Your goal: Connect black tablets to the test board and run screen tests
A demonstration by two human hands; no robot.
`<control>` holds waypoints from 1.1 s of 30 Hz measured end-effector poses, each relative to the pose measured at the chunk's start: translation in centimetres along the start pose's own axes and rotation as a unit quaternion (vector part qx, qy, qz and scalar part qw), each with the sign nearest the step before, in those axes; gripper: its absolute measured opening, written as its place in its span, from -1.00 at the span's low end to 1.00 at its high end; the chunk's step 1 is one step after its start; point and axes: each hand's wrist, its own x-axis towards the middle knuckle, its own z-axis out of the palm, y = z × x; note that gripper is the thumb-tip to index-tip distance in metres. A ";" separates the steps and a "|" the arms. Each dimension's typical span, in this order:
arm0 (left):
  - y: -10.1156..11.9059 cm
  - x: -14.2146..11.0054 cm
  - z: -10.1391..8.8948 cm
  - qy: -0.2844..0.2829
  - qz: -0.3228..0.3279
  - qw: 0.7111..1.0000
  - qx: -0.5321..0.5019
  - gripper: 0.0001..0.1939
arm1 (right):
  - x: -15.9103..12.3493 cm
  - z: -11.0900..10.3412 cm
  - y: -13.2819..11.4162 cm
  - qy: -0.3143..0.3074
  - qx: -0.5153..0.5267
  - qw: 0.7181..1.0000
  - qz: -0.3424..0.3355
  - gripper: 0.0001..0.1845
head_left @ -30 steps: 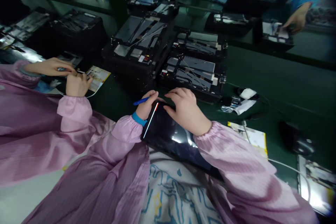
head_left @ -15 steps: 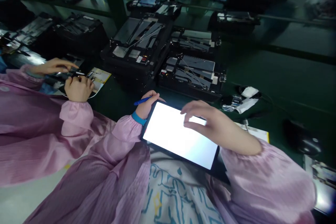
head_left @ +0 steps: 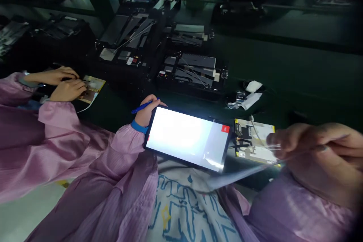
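Between the dark green surface [head_left: 283, 72] and the person's printed shirt [head_left: 184, 213], a tablet [head_left: 187, 138] shows a lit white screen. The blurred right hand [head_left: 320, 153] pinches a clear film [head_left: 241, 176]; the left hand [head_left: 147, 112] clasps the tablet's left edge and a blue pen [head_left: 141, 107].

The room around me is dim. Against the fingers of the bare left hand [head_left: 145, 114], the flat black-framed tablet [head_left: 184, 136] glows blown-out white, glare at its near right corner. Blur smears the bare right hand [head_left: 330, 164] and the thin translucent strip [head_left: 241, 176] below its fingers; beyond them, the right edge darkens.
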 end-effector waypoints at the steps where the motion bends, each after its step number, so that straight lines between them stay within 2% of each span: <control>1: 0.0 0.0 0.0 0.000 0.000 1.000 0.000 -0.72 | -0.2 0.3 -0.1 -0.036 -0.011 0.999 0.002 -0.96; 5: 0.0 0.2 0.0 -0.001 0.002 1.000 -0.002 -0.73 | -0.8 2.8 0.1 -0.212 -0.069 0.975 -0.021 -0.83; 8: -0.2 0.3 -0.1 0.006 0.006 1.000 0.000 -0.74 | -1.5 5.8 0.7 -0.305 -0.089 0.947 -0.052 -0.72; 13: -0.1 0.4 0.2 0.011 0.014 1.000 -0.002 -0.74 | -3.3 9.8 1.5 -0.485 -0.123 0.865 -0.026 -0.38; 15: 0.2 0.3 0.4 0.017 0.011 1.000 0.000 -0.73 | -3.8 10.5 1.4 -0.533 -0.114 0.838 -0.019 -0.28; 17: 0.5 0.2 0.6 0.023 0.003 1.000 0.000 -0.72 | -4.0 10.6 1.0 -0.552 -0.097 0.828 -0.024 -0.25; 19: 0.6 0.2 0.6 0.023 -0.001 1.000 -0.002 -0.70 | -4.1 10.3 0.4 -0.543 -0.080 0.835 -0.034 -0.29; 22: 0.4 0.2 0.5 0.017 0.003 1.000 -0.003 -0.72 | -3.7 9.2 0.0 -0.481 -0.063 0.872 -0.063 -0.38; 25: 0.0 0.3 0.2 0.011 0.013 1.000 0.003 -0.75 | -2.3 7.6 0.6 -0.353 -0.062 0.931 -0.061 -0.57; 28: -0.1 0.4 0.1 0.008 0.018 1.000 0.011 -0.74 | 0.5 5.3 1.6 -0.186 -0.012 0.982 -0.006 -0.74; 31: -0.1 0.3 0.0 0.005 0.016 1.000 0.005 -0.73 | 4.2 2.8 2.3 -0.043 0.042 0.996 0.064 -0.66; 33: -0.1 0.3 0.0 0.003 0.015 1.000 0.004 -0.73 | 6.4 1.1 2.4 -0.012 0.063 0.993 0.100 -0.65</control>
